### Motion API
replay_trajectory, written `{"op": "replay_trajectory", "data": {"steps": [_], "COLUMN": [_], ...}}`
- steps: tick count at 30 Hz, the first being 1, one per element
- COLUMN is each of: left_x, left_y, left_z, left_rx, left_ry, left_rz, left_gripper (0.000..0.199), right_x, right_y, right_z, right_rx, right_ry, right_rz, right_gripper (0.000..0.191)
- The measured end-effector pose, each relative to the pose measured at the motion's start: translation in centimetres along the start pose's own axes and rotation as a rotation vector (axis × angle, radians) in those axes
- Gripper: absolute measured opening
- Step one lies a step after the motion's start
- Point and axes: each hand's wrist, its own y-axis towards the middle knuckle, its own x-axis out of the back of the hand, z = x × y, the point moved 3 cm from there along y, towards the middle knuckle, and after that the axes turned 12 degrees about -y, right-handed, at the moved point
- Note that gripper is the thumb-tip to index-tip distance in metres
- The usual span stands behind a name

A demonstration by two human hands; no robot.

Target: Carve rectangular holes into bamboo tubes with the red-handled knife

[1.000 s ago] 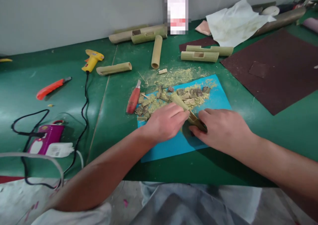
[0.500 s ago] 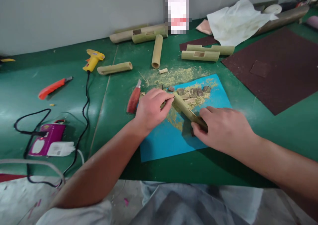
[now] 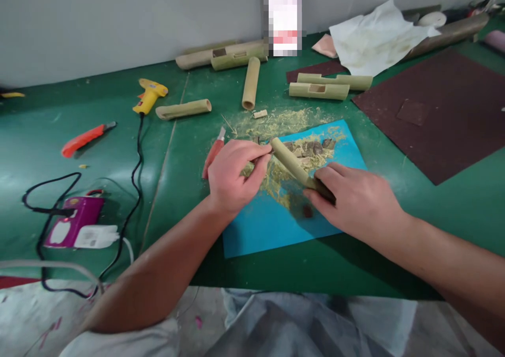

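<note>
My right hand is wrapped round the lower end of a bamboo tube, held slanting above a blue sheet. At the tube's far end, my left hand is closed in a pinch, its fingertips close to the rim. A small dark edge shows at those fingertips, but I cannot make out what it is. Bamboo shavings and small dark brown pieces lie on the sheet beyond the tube. Partly behind my left hand is a red-handled knife.
Several cut bamboo tubes lie towards the wall. A yellow glue gun, an orange cutter and a purple power strip with cables are on the left. A dark brown sheet and white paper lie right.
The bamboo tube has rolled in my grip, turning its notch out of sight. My left hand has shifted slightly left, and a dark square on the blue sheet now shows more fully.
</note>
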Motion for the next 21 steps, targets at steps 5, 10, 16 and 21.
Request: {"op": "replay_trajectory", "data": {"steps": [5,10,16,21], "left_x": [0.6,0.5,0.3,0.1], "left_y": [-0.1,-0.2,-0.2,-0.2], "left_z": [0.2,0.1,0.1,0.5], "left_rx": [-0.022,0.001,0.04,0.074], "left_ry": [-0.001,-0.01,0.024,-0.015], "left_rz": [-0.168,-0.145,-0.086,-0.027], "left_gripper": [0.014,0.013,0.011,0.01], "right_x": [-0.1,0.1,0.1,-0.2], "right_y": [0.1,0.9,2.2,2.6], "right_z": [-0.9,-2.7,-5.9,-7.4], "right_rx": [-0.038,-0.14,-0.372,-0.468], "right_ry": [0.074,0.192,0.244,0.27], "right_rz": [-0.109,-0.167,-0.187,-0.211], "right_gripper": [0.034,0.034,0.03,0.031]}}
